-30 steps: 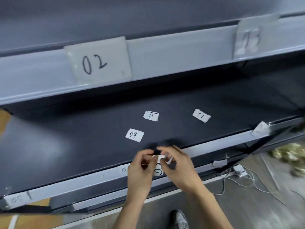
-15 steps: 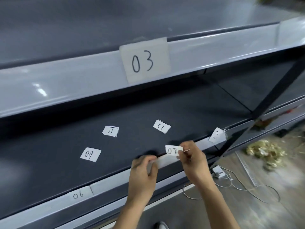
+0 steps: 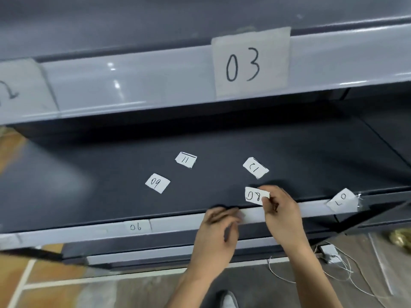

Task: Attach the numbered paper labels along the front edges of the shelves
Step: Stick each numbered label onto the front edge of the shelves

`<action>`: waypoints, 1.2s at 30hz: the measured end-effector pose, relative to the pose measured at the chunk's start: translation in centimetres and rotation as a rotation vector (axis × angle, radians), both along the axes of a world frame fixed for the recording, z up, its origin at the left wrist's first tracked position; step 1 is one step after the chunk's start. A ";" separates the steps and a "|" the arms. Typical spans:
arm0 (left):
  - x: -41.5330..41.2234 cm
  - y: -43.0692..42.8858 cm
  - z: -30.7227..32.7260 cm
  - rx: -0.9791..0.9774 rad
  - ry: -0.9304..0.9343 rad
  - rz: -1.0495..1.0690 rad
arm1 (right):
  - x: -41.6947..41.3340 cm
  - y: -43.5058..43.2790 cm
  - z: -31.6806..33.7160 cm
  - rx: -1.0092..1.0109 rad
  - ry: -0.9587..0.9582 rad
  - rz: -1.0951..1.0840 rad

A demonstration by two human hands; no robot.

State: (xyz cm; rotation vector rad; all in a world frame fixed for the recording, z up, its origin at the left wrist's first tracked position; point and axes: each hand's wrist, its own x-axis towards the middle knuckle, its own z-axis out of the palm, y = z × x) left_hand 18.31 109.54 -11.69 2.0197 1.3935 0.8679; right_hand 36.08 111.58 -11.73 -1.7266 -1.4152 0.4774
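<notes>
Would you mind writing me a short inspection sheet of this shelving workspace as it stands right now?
Surface: dark lower shelf with a pale grey front edge strip; upper shelf edge above it.
Job's things: label 03 fixed on the upper edge; labels 06 and 07 on the lower edge; labels 09, 11 and 12 lying loose on the shelf.
Clutter: nothing seen on the shelf besides the labels.
Grippers: right hand pinches label 08; left hand presses on the front strip.
Cables: thin white wires on the floor.
Surroundings: tiled floor, a shoe, a yellowish heap at right.
</notes>
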 end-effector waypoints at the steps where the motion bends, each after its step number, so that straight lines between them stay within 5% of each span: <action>1: -0.1 -0.1 0.1 -0.006 -0.005 -0.005 | -0.1 0.1 0.0 0.004 0.006 -0.007; 9: -0.7 -1.4 1.4 -0.200 -0.244 0.159 | -1.9 0.0 2.3 -0.038 0.280 0.112; 14: -1.5 -1.5 1.7 -0.284 -0.373 0.352 | -3.3 -0.2 2.6 -0.087 0.292 0.234; 28: -3.5 -1.8 2.0 -0.323 -0.446 0.429 | -6.0 0.3 3.1 -0.210 0.252 0.484; 36: -1.8 -1.7 1.4 -0.317 -0.402 0.387 | -2.9 0.1 3.3 -0.109 0.268 0.231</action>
